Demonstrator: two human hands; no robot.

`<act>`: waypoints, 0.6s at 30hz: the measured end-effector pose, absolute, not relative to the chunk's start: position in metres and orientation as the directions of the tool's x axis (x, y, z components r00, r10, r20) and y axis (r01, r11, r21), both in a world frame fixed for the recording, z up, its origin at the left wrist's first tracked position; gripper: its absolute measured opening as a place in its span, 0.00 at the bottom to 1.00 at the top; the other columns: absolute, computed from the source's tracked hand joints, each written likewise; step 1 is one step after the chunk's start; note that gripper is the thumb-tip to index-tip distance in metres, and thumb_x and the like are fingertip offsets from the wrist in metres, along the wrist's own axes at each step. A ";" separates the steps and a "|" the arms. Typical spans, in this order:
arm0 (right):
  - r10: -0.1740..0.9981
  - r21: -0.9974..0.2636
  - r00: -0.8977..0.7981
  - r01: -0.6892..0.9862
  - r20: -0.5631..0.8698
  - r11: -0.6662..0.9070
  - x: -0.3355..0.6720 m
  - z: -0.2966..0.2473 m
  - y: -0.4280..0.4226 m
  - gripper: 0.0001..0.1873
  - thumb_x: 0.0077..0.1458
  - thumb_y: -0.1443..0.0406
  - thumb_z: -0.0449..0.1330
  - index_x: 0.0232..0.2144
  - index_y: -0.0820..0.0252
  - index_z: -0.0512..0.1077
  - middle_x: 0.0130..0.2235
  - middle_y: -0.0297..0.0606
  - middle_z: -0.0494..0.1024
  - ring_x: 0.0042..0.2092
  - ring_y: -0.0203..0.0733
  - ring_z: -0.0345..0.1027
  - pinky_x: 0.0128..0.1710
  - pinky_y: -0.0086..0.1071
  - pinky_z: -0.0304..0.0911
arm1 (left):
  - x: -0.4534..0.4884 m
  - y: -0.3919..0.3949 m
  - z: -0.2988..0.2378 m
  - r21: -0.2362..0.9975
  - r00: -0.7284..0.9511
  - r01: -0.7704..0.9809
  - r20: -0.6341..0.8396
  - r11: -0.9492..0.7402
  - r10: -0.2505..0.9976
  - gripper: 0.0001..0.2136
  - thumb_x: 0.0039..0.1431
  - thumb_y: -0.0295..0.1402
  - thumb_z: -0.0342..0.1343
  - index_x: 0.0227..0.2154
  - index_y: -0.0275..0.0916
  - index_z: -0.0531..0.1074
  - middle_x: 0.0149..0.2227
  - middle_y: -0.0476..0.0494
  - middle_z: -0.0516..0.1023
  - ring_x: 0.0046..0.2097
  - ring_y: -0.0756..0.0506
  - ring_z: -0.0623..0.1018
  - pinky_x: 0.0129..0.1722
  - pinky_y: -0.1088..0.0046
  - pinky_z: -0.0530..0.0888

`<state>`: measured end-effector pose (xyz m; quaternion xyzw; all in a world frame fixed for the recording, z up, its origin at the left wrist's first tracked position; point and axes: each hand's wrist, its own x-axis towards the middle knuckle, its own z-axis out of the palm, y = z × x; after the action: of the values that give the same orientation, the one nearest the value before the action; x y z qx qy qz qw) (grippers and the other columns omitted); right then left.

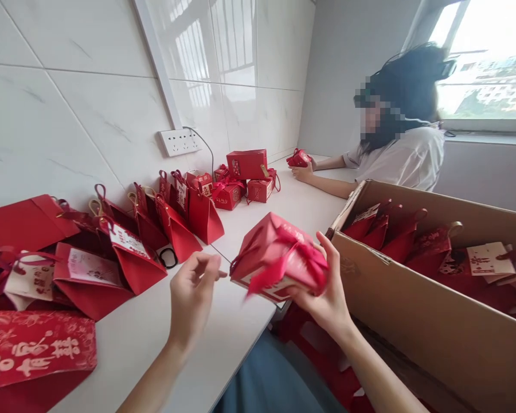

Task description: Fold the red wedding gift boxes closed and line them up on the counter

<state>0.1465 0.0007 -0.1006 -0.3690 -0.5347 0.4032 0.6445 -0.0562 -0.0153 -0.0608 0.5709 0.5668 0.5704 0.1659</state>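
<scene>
A red gift box (258, 244) with a bright pink-red ribbon bow is tilted in the air over the table's front edge. My right hand (327, 295) grips it from the right side, thumb below and fingers at the bow. Close to the box's left corner is my left hand (193, 292), its fingers curled in and the thumb pressed against them. Whether anything thin is pinched there cannot be made out. A dark hair-tie-like loop (168, 258) lies on the table behind my left hand.
Red triangular gift bags (172, 229) stand in rows along the wall at left. More red boxes (247, 164) are stacked farther back. At right, a cardboard carton (413, 281) holds several red bags. Across the table (301, 201), another person (408, 149) holds a small red box (300, 158).
</scene>
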 end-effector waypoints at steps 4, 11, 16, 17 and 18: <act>0.984 -0.734 -0.106 -0.657 -0.140 -0.175 0.163 -0.083 0.004 0.30 0.45 0.43 0.61 0.45 0.54 0.69 0.42 0.40 0.79 0.45 0.49 0.74 0.40 0.40 0.73 | -0.051 -0.002 -0.086 0.887 -0.182 0.428 0.269 -0.171 0.946 0.18 0.56 0.48 0.53 0.20 0.39 0.64 0.20 0.51 0.66 0.26 0.50 0.69 0.22 0.79 0.66; 0.889 -0.575 -0.457 -0.719 -0.033 -0.391 0.194 -0.049 0.003 0.23 0.53 0.47 0.57 0.43 0.56 0.72 0.46 0.34 0.79 0.50 0.30 0.71 0.38 0.15 0.67 | -0.001 0.003 -0.119 0.843 0.216 0.442 0.233 -0.308 0.948 0.17 0.60 0.47 0.48 0.23 0.41 0.66 0.25 0.49 0.71 0.28 0.48 0.72 0.19 0.79 0.66; 0.935 -0.651 -0.355 -0.712 0.009 -0.264 0.216 -0.047 0.003 0.23 0.51 0.49 0.60 0.44 0.55 0.73 0.46 0.34 0.79 0.50 0.32 0.71 0.40 0.18 0.68 | 0.044 0.021 -0.127 0.727 0.340 0.364 0.479 -0.583 0.809 0.08 0.62 0.38 0.47 0.34 0.42 0.69 0.34 0.46 0.74 0.36 0.46 0.76 0.32 0.72 0.76; 0.944 -0.632 -0.329 -0.731 -0.004 -0.258 0.220 -0.048 0.003 0.23 0.51 0.48 0.60 0.43 0.55 0.73 0.45 0.34 0.80 0.49 0.33 0.71 0.40 0.19 0.69 | 0.051 0.025 -0.129 0.700 0.356 0.351 0.514 -0.622 0.780 0.07 0.62 0.36 0.48 0.37 0.43 0.69 0.36 0.45 0.74 0.38 0.46 0.76 0.37 0.70 0.77; 0.953 -0.603 -0.302 -0.757 -0.020 -0.252 0.223 -0.050 0.003 0.22 0.51 0.48 0.60 0.42 0.55 0.73 0.44 0.34 0.80 0.48 0.33 0.72 0.40 0.20 0.69 | 0.057 0.029 -0.130 0.684 0.358 0.338 0.542 -0.646 0.761 0.07 0.62 0.34 0.48 0.40 0.43 0.68 0.38 0.45 0.74 0.39 0.46 0.76 0.40 0.68 0.77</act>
<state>0.2226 0.0034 -0.0500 -0.1953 -0.2511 0.7669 0.5574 0.0574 0.0286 -0.1301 0.7893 0.3478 0.4474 0.2364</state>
